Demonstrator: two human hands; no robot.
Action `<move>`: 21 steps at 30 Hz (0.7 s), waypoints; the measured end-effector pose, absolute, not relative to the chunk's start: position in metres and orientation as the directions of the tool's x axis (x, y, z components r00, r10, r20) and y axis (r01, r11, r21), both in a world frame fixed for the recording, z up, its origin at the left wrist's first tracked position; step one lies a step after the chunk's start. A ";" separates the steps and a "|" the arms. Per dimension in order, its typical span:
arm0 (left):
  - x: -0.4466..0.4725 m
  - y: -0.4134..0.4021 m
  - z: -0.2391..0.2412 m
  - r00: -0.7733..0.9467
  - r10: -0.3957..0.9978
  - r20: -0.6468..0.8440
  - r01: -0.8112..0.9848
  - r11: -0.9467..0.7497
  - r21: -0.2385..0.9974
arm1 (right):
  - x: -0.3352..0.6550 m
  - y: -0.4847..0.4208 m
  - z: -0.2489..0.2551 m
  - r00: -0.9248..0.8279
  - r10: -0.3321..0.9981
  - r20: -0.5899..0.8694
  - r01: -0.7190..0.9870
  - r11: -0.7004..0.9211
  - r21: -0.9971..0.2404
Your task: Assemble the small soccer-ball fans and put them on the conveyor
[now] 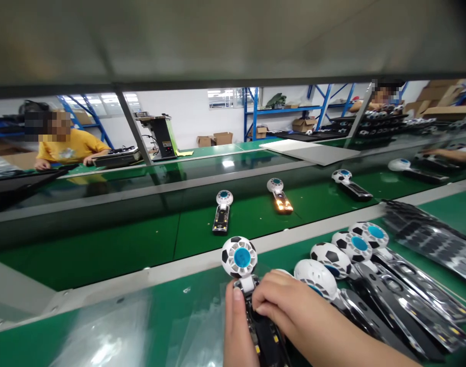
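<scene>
I hold a small hand fan (239,257) with a football-patterned head and a blue centre, its black handle open toward me. My left hand (236,331) grips the handle from the left with the thumb lying along it. My right hand (282,306) covers the handle from the right, fingers pressing on its top just below the head. The fan rests low over the green bench (156,306) at the near edge.
Several more football fans (343,255) lie in a row right of my hands, beside stacked black handle shells (428,239). Three fans (223,209) ride the green conveyor beyond. A person in a yellow shirt (70,148) sits far left; another person's arm (450,154) reaches in far right.
</scene>
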State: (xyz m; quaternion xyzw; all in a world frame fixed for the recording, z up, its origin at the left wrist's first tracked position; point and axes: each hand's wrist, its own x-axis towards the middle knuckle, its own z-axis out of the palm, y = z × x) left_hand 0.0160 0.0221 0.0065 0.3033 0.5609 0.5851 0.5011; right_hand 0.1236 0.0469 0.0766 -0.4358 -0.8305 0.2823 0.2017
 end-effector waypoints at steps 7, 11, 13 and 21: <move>0.020 0.023 0.010 -0.377 0.881 -0.286 -0.258 0.197 0.946 | 0.126 0.047 0.072 -0.562 0.822 0.097 0.621 0.496 -0.607; 0.020 0.023 0.010 -0.373 0.874 -0.310 -0.265 0.220 0.939 | 0.125 0.046 0.074 -0.569 0.813 0.127 0.627 0.528 -0.572; 0.019 0.023 0.009 -0.371 0.873 -0.316 -0.268 0.226 0.937 | 0.124 0.046 0.075 -0.547 0.826 0.138 0.653 0.524 -0.548; 0.020 0.024 0.011 -0.356 0.870 -0.342 -0.307 0.236 0.922 | 0.124 0.043 0.070 -0.542 0.810 0.223 0.665 0.576 -0.475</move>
